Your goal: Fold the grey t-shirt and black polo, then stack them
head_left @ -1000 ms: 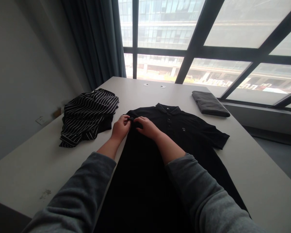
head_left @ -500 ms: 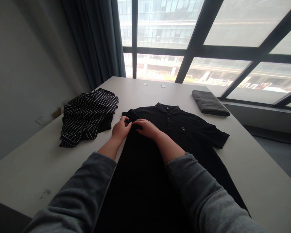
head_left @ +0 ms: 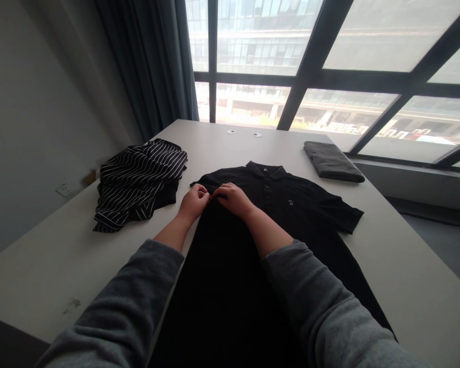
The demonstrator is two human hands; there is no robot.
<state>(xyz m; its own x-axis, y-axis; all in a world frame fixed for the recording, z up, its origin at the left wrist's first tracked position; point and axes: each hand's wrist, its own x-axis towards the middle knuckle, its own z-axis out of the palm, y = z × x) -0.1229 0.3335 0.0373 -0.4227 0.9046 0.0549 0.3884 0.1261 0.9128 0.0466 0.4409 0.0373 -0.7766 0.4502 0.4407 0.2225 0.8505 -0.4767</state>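
A black polo shirt point(head_left: 230, 271) lies spread on the white table, its collar toward the window and a small light logo on its chest. My left hand point(head_left: 194, 203) is closed on the shirt's left edge, by the sleeve and underarm. Right beside it, my right hand point(head_left: 233, 200) pinches the same part of the cloth, fingers curled over it. The fingertips of both hands almost meet. My forearms, in grey sleeves, reach across the lower part of the shirt and hide some of it.
A crumpled black-and-white striped garment point(head_left: 138, 181) lies to the left on the white table point(head_left: 61, 271). A folded dark grey cloth point(head_left: 333, 161) rests at the back right. Two small white discs point(head_left: 257, 135) sit near the far edge, before the window. A curtain point(head_left: 153, 61) hangs behind.
My left hand's fingers have closed in from a more spread pose onto the shirt's edge. The sleeve has shifted slightly; my right hand has stayed nearly in place.
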